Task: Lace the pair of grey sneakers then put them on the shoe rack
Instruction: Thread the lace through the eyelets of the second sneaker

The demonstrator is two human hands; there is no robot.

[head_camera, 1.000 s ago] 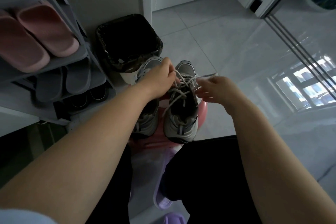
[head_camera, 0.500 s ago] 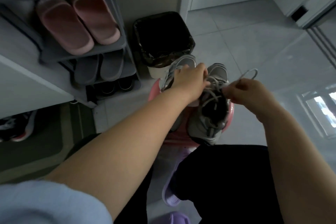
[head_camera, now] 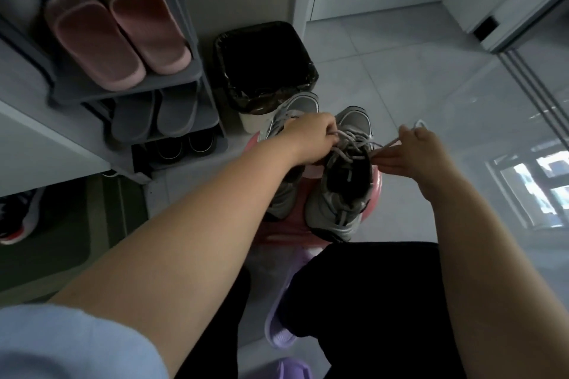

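Two grey sneakers stand side by side on a pink stool (head_camera: 376,181), toes pointing away from me. The right sneaker (head_camera: 341,194) has loose grey laces (head_camera: 354,144) crossing over its tongue. My left hand (head_camera: 311,137) grips the laces at the top of that sneaker and covers part of the left sneaker (head_camera: 297,108). My right hand (head_camera: 412,151) pinches one lace end and holds it out taut to the right, with a loop of lace showing above the fingers. The grey shoe rack (head_camera: 181,77) stands at the left.
The rack holds pink slippers (head_camera: 117,37), grey slippers (head_camera: 154,115) and dark shoes on lower shelves. A bin with a black liner (head_camera: 264,64) stands behind the stool. My black-trousered legs and purple slippers (head_camera: 281,326) fill the foreground. A white cabinet and a red-soled shoe (head_camera: 18,218) lie at the left.
The view has swung right, bringing the shoe rack further in. My right hand has pulled the lace out to the right and now sits slightly lower. The left hand stays on the laces.
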